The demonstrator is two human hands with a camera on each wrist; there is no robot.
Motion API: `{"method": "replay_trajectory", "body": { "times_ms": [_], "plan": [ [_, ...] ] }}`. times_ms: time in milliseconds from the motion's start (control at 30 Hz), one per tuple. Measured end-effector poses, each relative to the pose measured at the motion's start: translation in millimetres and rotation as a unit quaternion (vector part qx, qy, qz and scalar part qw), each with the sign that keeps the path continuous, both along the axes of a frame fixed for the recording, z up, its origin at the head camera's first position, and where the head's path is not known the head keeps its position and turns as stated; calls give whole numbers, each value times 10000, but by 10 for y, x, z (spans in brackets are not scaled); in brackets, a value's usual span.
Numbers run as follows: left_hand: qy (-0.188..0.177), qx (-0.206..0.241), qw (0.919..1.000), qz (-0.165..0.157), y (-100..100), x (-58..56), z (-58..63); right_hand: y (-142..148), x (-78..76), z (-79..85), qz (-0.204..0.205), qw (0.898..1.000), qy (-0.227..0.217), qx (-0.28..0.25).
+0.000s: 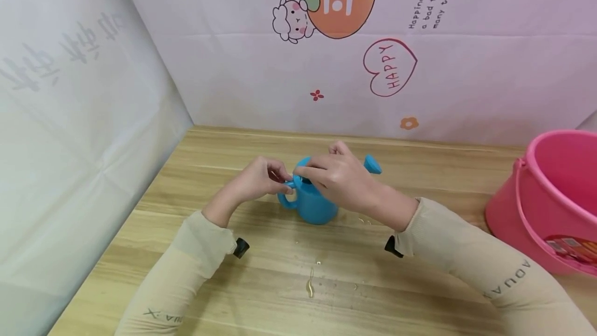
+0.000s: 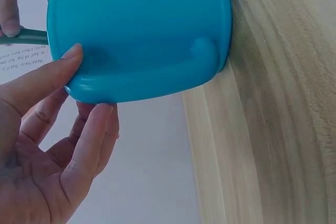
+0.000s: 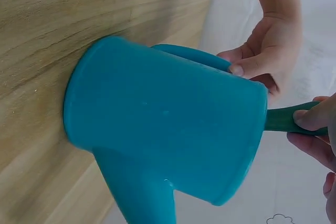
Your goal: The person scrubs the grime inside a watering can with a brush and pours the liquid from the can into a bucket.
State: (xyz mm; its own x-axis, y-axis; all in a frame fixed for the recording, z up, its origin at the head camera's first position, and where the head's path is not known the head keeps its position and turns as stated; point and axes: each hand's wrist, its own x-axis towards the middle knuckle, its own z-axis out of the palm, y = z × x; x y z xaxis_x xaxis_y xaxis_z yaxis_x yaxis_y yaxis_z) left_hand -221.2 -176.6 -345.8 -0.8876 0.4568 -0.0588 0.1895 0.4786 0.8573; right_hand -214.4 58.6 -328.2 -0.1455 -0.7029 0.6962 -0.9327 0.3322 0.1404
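Note:
A blue watering can (image 1: 317,208) stands upright on the wooden table, its spout head (image 1: 372,164) toward the right. My left hand (image 1: 260,178) pinches the top of the can's handle (image 2: 147,83) between thumb and fingers. Over the can's mouth, my right hand (image 1: 347,180) pinches a slim dark green handle (image 3: 282,120) between thumb and fingertips. The lower part of that green piece is hidden inside the can, so I cannot tell what tool it belongs to.
At the right edge stands a pink bucket (image 1: 517,211) with its carrying handle hanging down. Small water spills (image 1: 310,287) lie on the wooden table (image 1: 261,294) in front of the can. A printed white cloth (image 1: 252,77) rises behind the table and along its left side.

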Motion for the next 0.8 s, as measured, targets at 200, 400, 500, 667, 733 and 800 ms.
{"method": "replay_trajectory", "body": {
  "times_ms": [200,400,500,667,733,800],
  "plan": [
    [-29,-51,10000,37,3,-5,16,14,4,35,-74,10000,42,26],
    [-39,-99,9999,66,-12,11,47,13,13,99,-59,9997,198,-126],
    [-47,-116,9999,81,-16,13,53,-5,1,45,-111,9997,173,128],
    [-56,-108,9999,72,-3,9,49,11,-4,4,-66,9999,30,73],
    [-48,-108,9999,67,1,10,49,15,-10,14,11,9999,7,-132],
    [-41,-108,9999,60,1,12,46,10,-20,17,56,9998,17,-206]
  ]
}}
